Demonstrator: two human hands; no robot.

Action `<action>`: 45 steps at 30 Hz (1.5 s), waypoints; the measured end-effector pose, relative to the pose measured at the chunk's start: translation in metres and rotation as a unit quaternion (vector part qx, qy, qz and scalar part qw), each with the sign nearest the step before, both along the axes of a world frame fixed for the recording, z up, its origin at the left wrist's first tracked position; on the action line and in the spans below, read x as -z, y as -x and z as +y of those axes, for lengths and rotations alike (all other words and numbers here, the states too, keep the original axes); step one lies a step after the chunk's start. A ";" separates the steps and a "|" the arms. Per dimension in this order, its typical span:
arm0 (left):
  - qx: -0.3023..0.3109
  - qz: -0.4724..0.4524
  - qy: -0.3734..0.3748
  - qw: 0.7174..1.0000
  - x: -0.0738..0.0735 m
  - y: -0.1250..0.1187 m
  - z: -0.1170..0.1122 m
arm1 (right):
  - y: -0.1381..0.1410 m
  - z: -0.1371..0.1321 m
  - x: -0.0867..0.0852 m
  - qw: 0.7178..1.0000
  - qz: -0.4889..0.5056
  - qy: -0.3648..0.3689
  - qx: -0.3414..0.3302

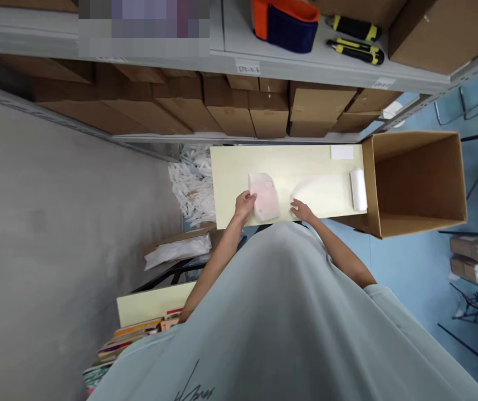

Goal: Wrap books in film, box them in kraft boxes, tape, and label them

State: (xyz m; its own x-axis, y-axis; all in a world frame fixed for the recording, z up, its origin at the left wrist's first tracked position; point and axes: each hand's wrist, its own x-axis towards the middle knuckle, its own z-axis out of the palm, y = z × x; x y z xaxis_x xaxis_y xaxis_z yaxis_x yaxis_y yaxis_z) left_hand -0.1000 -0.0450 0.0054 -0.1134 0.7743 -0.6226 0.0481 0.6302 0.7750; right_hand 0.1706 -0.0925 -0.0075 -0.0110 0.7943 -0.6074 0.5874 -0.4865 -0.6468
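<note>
A pale pink, translucent pouch (265,196) lies near the front edge of a cream table (239,167). My left hand (245,204) grips its left side with curled fingers. My right hand (301,210) pinches the near corner of a clear plastic bag (321,188) that lies flat on the table to the right of the pouch. A white roll (358,189) rests at the table's right end, and a small white slip (341,152) lies at the far right corner.
An open cardboard box (418,184) stands on its side against the table's right end. A heap of white bags (191,184) lies left of the table. Shelves behind hold cardboard boxes (264,114), a tape dispenser (284,22) and two yellow-black knives (356,39).
</note>
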 end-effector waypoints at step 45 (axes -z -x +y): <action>0.276 0.110 -0.360 0.884 -0.205 -0.031 0.039 | -0.024 0.087 -0.212 0.876 -0.011 -0.379 -0.298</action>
